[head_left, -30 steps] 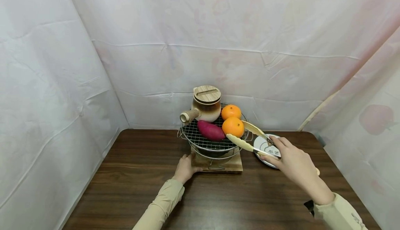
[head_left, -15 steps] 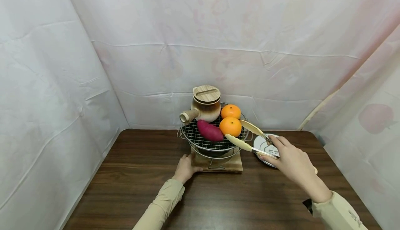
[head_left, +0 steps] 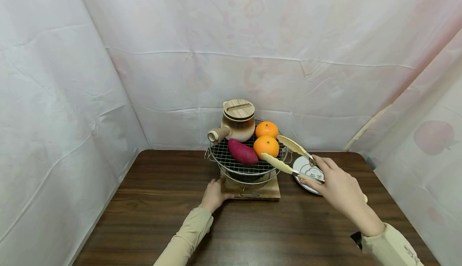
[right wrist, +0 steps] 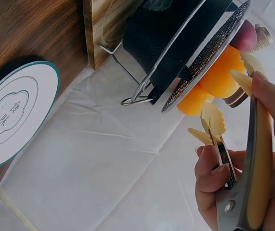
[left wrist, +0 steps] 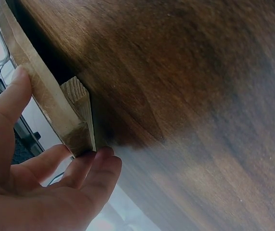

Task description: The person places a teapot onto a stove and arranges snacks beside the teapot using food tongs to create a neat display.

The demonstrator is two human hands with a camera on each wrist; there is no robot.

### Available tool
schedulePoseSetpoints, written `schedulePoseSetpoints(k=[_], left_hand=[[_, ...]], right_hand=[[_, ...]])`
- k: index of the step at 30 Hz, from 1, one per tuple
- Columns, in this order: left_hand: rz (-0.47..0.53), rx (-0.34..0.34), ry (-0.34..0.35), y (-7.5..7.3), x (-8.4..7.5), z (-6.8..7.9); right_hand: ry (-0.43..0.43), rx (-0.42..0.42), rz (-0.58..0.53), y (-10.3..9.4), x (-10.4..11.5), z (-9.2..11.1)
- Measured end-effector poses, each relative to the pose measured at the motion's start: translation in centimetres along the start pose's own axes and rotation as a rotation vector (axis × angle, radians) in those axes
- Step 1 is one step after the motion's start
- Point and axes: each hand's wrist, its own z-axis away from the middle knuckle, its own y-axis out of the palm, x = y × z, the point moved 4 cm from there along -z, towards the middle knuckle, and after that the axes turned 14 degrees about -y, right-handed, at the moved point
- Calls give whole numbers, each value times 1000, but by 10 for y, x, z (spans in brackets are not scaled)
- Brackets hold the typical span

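My right hand [head_left: 339, 187] holds a pair of tongs [right wrist: 260, 159] with cream tips. Those tips are spread at the right side of the front orange [head_left: 266, 147]. One tip overlaps its lower edge in the head view; the other stands slightly apart from it. The orange rests on a round wire grill rack [head_left: 231, 163] beside a purple sweet potato [head_left: 242, 152], with a second orange [head_left: 267, 128] behind. My left hand [head_left: 213, 195] grips the left front corner of the wooden board [left wrist: 50, 91] under the stove, its thumb on the board's edge.
A lidded clay teapot [head_left: 240, 127] stands at the back of the rack, its side handle pointing left. Right of the stove lies a white plate [right wrist: 36, 106] with a green rim, partly under my right hand in the head view. Pale curtains [head_left: 173, 77] surround the wooden table [head_left: 159, 177].
The front orange has shifted slightly left toward the sweet potato. The tongs' far tip has come away from the orange, and the tips stand apart. My left hand has stayed put.
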Motion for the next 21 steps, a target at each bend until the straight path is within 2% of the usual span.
schedulePoseSetpoints(k=[16, 21], left_hand=[[3, -5, 9, 0, -1, 1], [3, -7, 12, -1, -1, 1]], right_hand=[[21, -41, -22, -6, -6, 3], [32, -86, -28, -5, -13, 6]])
